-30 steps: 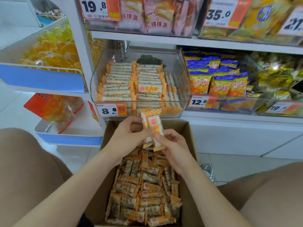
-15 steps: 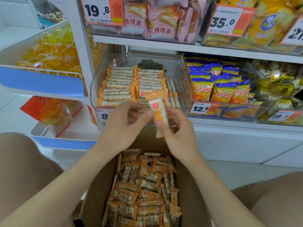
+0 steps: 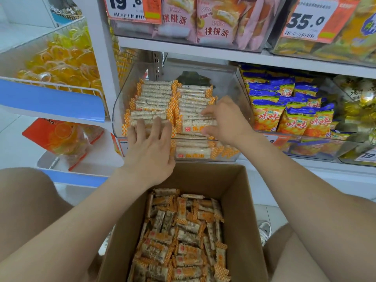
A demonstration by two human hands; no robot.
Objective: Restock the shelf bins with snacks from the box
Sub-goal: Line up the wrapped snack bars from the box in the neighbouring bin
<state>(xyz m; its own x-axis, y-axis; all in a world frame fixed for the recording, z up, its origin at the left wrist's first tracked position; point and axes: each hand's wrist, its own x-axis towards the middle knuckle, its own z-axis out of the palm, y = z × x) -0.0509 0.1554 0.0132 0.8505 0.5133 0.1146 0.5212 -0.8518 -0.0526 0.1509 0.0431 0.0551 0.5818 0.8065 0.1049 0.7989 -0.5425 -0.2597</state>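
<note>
fingers [image 3: 140, 129] touch stacked snacks [image 3: 155, 98] in bin [image 3: 228, 78]; tags [image 3: 132, 8] read 19.8, 35.0.

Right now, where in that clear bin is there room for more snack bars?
In the clear bin, bare room lies back right, between the right stack and the wall, beside the dark packet. Crowded: the front, under left hand and right hand.

A whitish-grey sneaker [image 3: 264, 231] with a thick pale sole is being worn on the foot showing beside the right knee [image 3: 329, 247]. A pale rounded shape [image 3: 106, 243] low beside the left forearm [image 3: 81, 220] is perhaps being glimpsed as its partner, though too little of it is being shown to be sure. The left hand [image 3: 150, 151], the right hand [image 3: 225, 123] and both forearms are being left bare, and the left knee [image 3: 26, 200] likewise is being left uncovered.
</note>
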